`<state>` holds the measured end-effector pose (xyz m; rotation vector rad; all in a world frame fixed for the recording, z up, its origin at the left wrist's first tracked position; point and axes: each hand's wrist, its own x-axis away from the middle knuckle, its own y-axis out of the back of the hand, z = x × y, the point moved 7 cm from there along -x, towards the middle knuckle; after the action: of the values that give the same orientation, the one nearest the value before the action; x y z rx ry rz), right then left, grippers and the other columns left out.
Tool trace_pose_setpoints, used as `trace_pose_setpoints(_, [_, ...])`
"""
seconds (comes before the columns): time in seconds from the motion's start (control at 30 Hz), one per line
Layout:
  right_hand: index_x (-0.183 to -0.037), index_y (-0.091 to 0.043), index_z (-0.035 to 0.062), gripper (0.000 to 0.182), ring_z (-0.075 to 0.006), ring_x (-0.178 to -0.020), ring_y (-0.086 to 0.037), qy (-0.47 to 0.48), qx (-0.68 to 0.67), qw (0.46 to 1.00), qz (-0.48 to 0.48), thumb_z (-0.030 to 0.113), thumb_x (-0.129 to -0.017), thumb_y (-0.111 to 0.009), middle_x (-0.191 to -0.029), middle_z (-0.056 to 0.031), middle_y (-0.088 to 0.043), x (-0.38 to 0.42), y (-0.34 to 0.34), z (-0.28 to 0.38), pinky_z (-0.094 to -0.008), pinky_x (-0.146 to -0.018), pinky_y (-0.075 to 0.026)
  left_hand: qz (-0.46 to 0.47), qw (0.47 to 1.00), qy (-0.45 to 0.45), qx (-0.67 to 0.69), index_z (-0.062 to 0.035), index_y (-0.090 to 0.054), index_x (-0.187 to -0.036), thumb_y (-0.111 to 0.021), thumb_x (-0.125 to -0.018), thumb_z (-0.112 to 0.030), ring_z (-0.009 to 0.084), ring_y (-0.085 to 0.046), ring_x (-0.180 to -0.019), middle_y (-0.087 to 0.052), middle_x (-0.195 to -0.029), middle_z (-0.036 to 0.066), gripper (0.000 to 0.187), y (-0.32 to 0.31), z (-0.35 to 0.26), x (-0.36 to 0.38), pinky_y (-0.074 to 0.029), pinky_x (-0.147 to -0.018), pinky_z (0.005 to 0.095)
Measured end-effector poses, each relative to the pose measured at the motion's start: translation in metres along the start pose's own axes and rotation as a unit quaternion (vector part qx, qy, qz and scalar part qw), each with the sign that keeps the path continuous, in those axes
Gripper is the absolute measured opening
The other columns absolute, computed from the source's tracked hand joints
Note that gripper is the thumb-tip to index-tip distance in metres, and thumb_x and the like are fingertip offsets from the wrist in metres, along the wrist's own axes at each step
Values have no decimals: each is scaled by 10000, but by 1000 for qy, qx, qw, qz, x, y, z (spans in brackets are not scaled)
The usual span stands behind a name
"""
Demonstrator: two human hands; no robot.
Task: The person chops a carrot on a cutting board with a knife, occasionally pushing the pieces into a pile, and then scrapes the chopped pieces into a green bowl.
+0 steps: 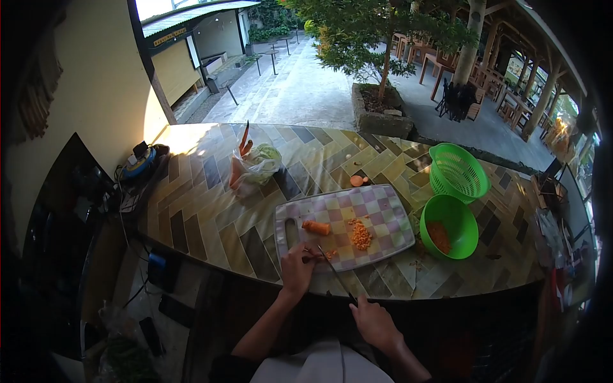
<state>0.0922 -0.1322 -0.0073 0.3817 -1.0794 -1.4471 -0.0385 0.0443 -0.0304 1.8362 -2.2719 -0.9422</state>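
Note:
My right hand (375, 324) is closed around the handle of a knife (336, 274), its blade reaching up over the near edge of the checkered cutting board (391, 235). Close to the blade tip, my left hand (297, 268) pinches a small piece of carrot, mostly hidden by the fingers. A few orange bits lie beside the blade. Just beyond my left hand rests a thick carrot chunk (315, 227). A small heap of diced carrot (360, 235) sits mid-board. To the right stands a green bowl (469, 236) with chopped orange pieces inside.
A green colander (456, 172) stands behind the bowl. Farther back on the tiled counter (211, 210) are a plastic bag (258, 167) with carrots and a pale green vegetable, and carrot ends (357, 181). Cables and a power strip (139, 161) lie at the left.

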Motion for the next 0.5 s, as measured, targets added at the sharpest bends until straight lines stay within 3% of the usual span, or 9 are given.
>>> trace_pose_setpoints(0.17, [-1027,-461,-6,310,-492,-744,-638,13,37,999,-36,304,-1021,-471,-749,-277,-647,-7,4,8,-578,-672,-506,-5,1000,-12,-6,-15,-615,-866,-692,-769,52,284,-708,-821,-703,-843,120,141,-4,-5,6,-537,-710,357])
trace_pose_setpoints(0.33, [-992,-467,-14,314,-491,-753,-621,35,-14,997,-65,298,-1016,-490,-748,-286,-626,-10,8,-5,-572,-676,-474,0,999,-16,-28,-9,-617,-879,-692,-780,44,300,-706,-831,-707,-838,124,136,-4,-10,8,-537,-710,361])
trace_pose_setpoints(0.5, [-995,-474,-23,329,-505,-772,-607,31,-59,996,-55,305,-1018,-485,-761,-303,-619,-2,7,-5,-592,-696,-447,22,999,13,31,-2,-628,-900,-723,-777,26,276,-717,-826,-708,-827,126,158,1,-10,2,-540,-700,357])
